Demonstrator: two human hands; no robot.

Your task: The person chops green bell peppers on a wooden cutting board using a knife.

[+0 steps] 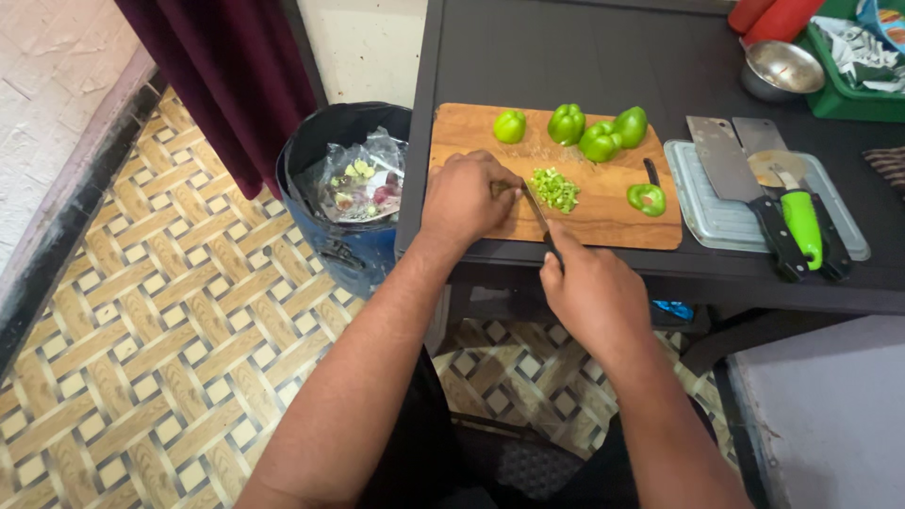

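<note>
Left hand (464, 196) fingers curled over a green pepper piece (500, 188), mostly hidden, on wooden cutting board (603, 221). Right hand (589, 287) grips black-handled knife (537, 215); handle concealed. Board's near edge meets the dark surface (566, 57) edge.

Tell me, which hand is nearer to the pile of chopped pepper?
Left. The left hand rests on the board just left of the pile, nearly touching it. The right hand holds the knife and sits off the board's front edge, farther away.
</note>
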